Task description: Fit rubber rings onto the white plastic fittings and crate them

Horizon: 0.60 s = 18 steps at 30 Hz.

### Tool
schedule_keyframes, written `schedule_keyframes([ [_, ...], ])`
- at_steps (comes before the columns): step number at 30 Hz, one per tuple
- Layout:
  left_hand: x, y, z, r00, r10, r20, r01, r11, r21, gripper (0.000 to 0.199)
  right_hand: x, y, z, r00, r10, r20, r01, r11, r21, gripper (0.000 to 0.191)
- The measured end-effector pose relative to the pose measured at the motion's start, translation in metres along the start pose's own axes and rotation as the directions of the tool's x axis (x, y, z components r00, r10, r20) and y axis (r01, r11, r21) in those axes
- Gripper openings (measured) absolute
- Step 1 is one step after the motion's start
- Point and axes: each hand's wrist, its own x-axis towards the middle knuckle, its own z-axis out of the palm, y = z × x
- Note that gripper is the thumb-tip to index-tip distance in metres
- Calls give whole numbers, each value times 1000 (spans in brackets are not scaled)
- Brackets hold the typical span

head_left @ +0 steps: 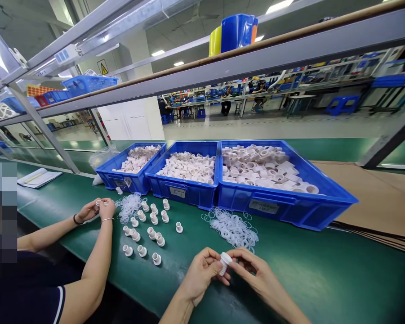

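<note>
Between my two hands, above the green bench (306, 265), is a white ribbed plastic fitting (225, 261) with a flanged top. My left hand (204, 274) pinches it around its lower body. The fingertips of my right hand (254, 272) close on the flange from the other side. Just beyond them lies a loose pile of thin translucent rings (234, 229). To the left, several white flanged fittings (154, 218) stand upright on the bench.
Three blue bins, the right one (276, 204), middle one (182, 189) and left one (135, 177), hold white plastic parts. At left a co-worker's hands (103, 209) hold a fitting near another ring pile (130, 207). A shelf rail (202, 81) crosses above; cardboard (374, 193) lies right.
</note>
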Motion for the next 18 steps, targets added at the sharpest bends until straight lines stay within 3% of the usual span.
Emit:
schedule_keyframes([
  [2, -2, -2, 0, 997, -56, 44, 61, 992, -115, 43, 0, 0, -1, 1000, -15, 17, 14, 999, 31, 32],
  [4, -2, 10, -1, 988, -101, 118, 115, 987, -114, 42, 1, 2, -2, 999, -23, 26, 22, 999, 28, 34],
  [5, 0, 23, -3, 985, -98, 144, 104, 994, -34, 41, 2, 4, -3, 1000, -19, 14, 19, 1000, 12, 35],
  [6, 4, 40, -5, 987, -66, 144, 45, 988, 144, 38, 3, 7, -5, 1000, -8, -16, 8, 1000, -7, 35],
  [7, 10, 60, -9, 992, -8, 126, -40, 926, 376, 34, 4, 11, -7, 998, 6, -63, -8, 1000, -23, 36],
  [8, 18, 82, -14, 991, 76, 106, -126, 770, 626, 30, 6, 14, -10, 992, 22, -123, -27, 999, -35, 37],
  [9, 28, 104, -20, 980, 180, 81, -160, 487, 858, 27, 7, 18, -13, 982, 39, -184, -48, 998, -44, 38],
  [11, 51, 139, -36, 961, 275, 34, -87, 184, 979, 21, 8, 24, -22, 955, 62, -290, -91, 992, -86, 40],
  [14, 85, 158, -62, 973, 228, -44, 52, -27, 998, 15, 8, 29, -32, 931, 42, -363, -140, 959, -248, 40],
  [18, 106, 145, -81, 987, 106, -121, 143, -226, 964, 13, 8, 35, -34, 940, 6, -340, -175, 867, -467, 36],
])
